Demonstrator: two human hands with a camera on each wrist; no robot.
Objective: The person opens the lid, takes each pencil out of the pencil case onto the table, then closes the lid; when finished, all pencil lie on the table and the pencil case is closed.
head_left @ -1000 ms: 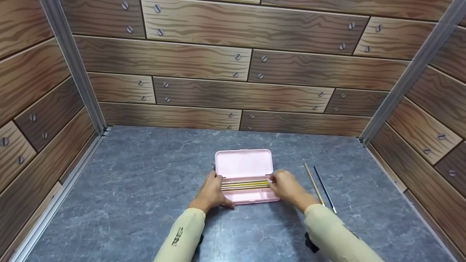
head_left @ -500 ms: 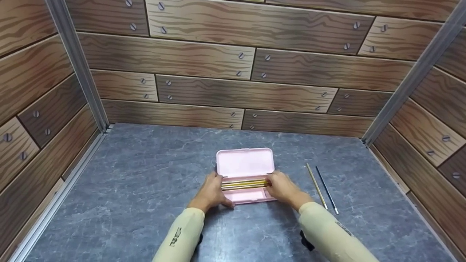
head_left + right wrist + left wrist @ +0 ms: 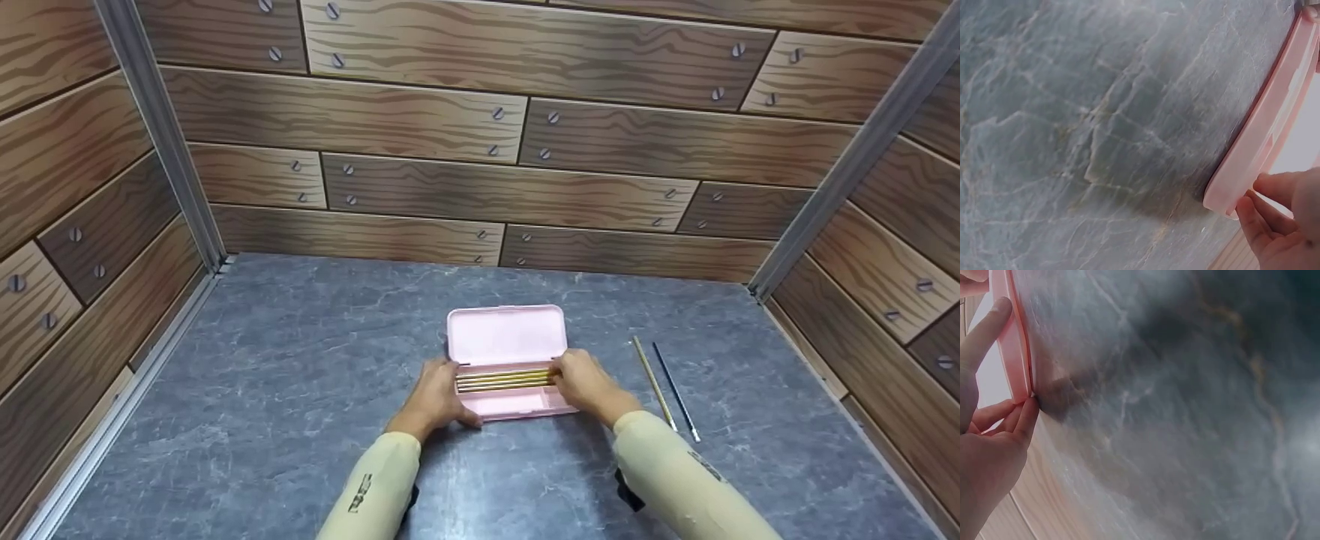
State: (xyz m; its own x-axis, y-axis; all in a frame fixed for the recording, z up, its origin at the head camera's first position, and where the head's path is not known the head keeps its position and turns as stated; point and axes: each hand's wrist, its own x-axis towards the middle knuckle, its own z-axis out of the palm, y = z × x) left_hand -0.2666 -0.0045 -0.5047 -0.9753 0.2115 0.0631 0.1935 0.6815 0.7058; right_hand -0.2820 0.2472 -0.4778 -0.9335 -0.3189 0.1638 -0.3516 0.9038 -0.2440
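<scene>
Marbled desk [image 3: 337, 337]: two loose pencils [image 3: 655, 383], one open pink case [image 3: 506, 335]; your left hand [image 3: 437, 394] grips it, your right hand [image 3: 590, 382]: can't tell

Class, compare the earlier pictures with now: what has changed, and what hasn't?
The right hand has shifted slightly left, further over the right end of the pink case. No new grasp or release shows. The left hand, open lid and two loose pencils stayed as they were.

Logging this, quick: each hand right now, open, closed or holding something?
Left hand: holding the left end of the pink case.
Right hand: at the case's right end; can't tell whether it grips anything.
</scene>
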